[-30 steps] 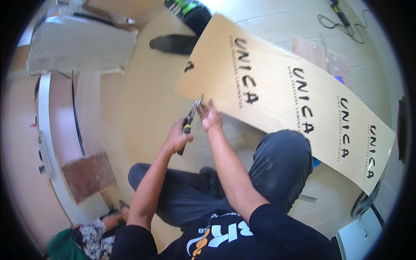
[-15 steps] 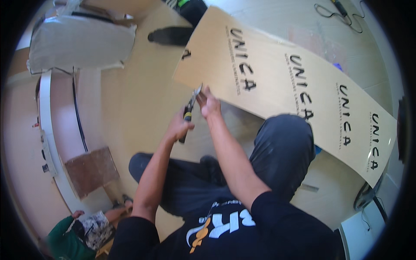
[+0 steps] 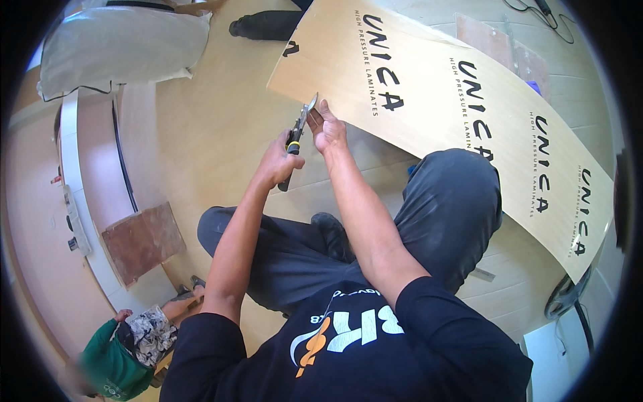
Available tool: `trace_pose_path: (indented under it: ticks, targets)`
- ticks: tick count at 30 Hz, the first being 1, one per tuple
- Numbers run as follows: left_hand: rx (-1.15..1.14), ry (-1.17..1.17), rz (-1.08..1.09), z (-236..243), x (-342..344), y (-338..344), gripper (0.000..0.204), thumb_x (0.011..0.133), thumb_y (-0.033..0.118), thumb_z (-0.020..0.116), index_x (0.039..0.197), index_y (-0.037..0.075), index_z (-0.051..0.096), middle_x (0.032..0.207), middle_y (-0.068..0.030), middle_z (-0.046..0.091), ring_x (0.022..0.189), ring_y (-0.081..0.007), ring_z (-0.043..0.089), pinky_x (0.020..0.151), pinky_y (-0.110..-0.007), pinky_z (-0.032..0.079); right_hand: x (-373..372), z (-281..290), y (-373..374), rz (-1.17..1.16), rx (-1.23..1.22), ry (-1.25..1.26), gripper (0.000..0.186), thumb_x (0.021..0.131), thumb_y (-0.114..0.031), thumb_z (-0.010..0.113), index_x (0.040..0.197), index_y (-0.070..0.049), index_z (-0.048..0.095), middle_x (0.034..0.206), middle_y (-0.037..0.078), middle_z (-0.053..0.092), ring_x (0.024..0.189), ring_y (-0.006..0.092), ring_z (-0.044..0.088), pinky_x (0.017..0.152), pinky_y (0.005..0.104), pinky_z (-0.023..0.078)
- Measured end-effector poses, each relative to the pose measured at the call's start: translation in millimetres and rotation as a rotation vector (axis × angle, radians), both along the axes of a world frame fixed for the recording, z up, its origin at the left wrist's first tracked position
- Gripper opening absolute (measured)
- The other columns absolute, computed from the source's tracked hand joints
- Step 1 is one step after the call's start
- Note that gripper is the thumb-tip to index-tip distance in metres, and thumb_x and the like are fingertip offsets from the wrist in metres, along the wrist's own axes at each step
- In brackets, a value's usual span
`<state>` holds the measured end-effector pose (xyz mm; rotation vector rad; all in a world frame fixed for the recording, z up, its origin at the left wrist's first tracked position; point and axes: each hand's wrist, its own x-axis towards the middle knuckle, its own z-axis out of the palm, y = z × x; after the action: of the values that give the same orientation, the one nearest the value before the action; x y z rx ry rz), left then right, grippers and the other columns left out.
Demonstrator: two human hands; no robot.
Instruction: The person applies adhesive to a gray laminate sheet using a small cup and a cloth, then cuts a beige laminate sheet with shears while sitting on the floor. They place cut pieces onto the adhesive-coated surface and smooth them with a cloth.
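A pair of snips (image 3: 293,146) with dark handles and a yellow band is in my left hand (image 3: 278,164), its metal jaws pointing up toward the edge of a large laminate sheet (image 3: 429,100). The jaws meet the sheet's near edge by its left corner. My right hand (image 3: 329,136) is beside the jaws at that edge, thumb raised and apart from the fingers. Whether its fingertips touch the sheet or the jaws is unclear. The pale, printed sheet bows across in front of me, its right end lower.
My bent knee (image 3: 452,194) is against the sheet's near side. A person in green (image 3: 117,358) is at lower left; another person's dark leg (image 3: 268,25) shows beyond the sheet. A brown board (image 3: 143,244) and a plastic-covered object (image 3: 127,50) stand left. A cable (image 3: 552,20) lies at upper right.
My view has shifted, so the sheet and both hands appear higher in the picture. The snips stay in my left hand at the sheet's edge, with my right hand beside them.
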<state>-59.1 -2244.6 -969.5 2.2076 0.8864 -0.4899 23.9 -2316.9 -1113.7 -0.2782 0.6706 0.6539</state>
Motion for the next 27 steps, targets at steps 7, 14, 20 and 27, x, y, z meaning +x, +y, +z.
trace_pose_path:
  ticks: [7,14,20,27]
  targets:
    - [-0.035,0.068,-0.046,-4,4,8,0.057,0.058,0.018,0.070,0.109,-0.001,0.055,0.075,-0.0174,0.059,0.071,-0.0360,0.061,0.069,-0.044,0.049,-2,-6,5,-0.002,-0.034,0.039,0.037,0.092,-0.018,0.077,0.125,-0.010,0.061,0.113,0.006,0.069,0.102,0.0253,0.069,0.088,0.0424,0.057]
    - [0.017,0.084,-0.063,-7,3,9,0.061,0.058,0.018,0.070,0.115,0.000,0.057,0.079,-0.0176,0.062,0.076,-0.0355,0.062,0.073,-0.043,0.050,-1,-8,8,-0.026,-0.028,0.059,0.043,0.089,-0.019,0.081,0.124,-0.008,0.060,0.110,0.008,0.069,0.103,0.0271,0.068,0.090,0.0431,0.054]
    - [0.034,0.109,-0.033,-8,3,10,0.089,0.058,0.019,0.070,0.143,0.000,0.051,0.094,-0.0186,0.065,0.087,-0.0316,0.064,0.083,-0.038,0.051,1,-7,6,-0.010,-0.023,0.067,0.043,0.089,-0.019,0.081,0.125,-0.010,0.060,0.111,0.007,0.069,0.105,0.0268,0.067,0.091,0.0430,0.053]
    - [0.040,0.067,0.014,-15,-2,10,0.081,0.060,0.016,0.072,0.139,0.004,0.054,0.086,-0.0119,0.060,0.076,-0.0256,0.059,0.073,-0.037,0.049,2,-14,9,-0.022,0.014,0.066,0.042,0.089,-0.019,0.081,0.125,-0.012,0.061,0.110,0.007,0.070,0.103,0.0260,0.068,0.092,0.0431,0.053]
